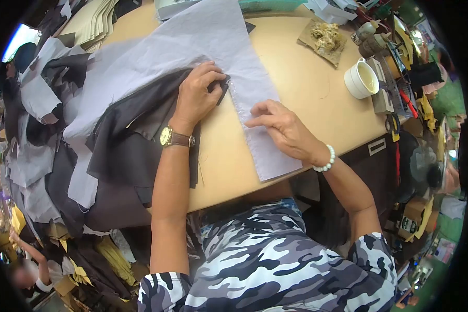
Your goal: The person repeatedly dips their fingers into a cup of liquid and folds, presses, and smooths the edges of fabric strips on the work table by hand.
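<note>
My left hand [199, 93], with a watch on its wrist, has its fingers closed on the edge of a dark grey fabric piece [140, 119]. That piece lies folded over a large pale lavender cloth [171, 39]. A straight strip of the lavender cloth runs down the table to the right, with small whitish marks along its left edge. Over this strip is my right hand [286, 130], a beaded bracelet at its wrist. Its fingers are bent and apart, the tips close to the marked edge, and I see nothing held in them.
A white cup [361, 79] with pale contents stands at the right, near bottles [373, 44] and a grey box [382, 93]. A crusted brown pad [325, 41] lies behind. Heaped fabric scraps [39, 130] hang at the left. Scissors [392, 125] hang by the right edge.
</note>
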`<act>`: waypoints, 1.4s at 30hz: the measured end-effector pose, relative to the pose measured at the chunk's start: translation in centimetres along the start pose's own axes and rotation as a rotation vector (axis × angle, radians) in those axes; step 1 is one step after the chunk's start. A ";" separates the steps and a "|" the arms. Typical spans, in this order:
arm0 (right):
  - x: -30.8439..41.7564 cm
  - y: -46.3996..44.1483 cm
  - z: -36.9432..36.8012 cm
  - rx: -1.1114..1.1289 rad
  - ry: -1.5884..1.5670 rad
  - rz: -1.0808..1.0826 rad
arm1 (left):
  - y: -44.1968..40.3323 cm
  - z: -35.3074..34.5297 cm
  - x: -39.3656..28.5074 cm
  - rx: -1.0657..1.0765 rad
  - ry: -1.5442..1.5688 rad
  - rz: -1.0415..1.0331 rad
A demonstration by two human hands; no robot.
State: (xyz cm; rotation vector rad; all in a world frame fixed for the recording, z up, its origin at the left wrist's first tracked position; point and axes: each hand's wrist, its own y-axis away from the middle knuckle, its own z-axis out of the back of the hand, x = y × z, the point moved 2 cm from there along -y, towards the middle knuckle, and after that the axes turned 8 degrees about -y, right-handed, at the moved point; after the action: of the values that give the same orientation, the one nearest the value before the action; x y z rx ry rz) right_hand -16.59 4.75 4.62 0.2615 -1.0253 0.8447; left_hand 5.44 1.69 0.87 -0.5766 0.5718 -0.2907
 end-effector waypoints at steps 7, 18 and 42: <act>-2.3 -1.5 -1.5 -0.143 0.141 0.090 | 0.1 0.1 0.0 0.050 0.013 0.038; 0.4 4.1 -1.8 0.021 0.167 0.154 | 0.1 0.0 0.3 -0.018 -0.006 -0.018; 1.8 6.9 -2.5 0.039 0.238 0.132 | 0.0 -0.4 0.2 -0.016 -0.030 -0.024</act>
State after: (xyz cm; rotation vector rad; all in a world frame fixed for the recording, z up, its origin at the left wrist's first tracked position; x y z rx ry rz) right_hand -19.52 11.62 3.60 0.1232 -0.8099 0.9907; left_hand 5.40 1.48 0.52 -0.6028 0.5389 -0.2998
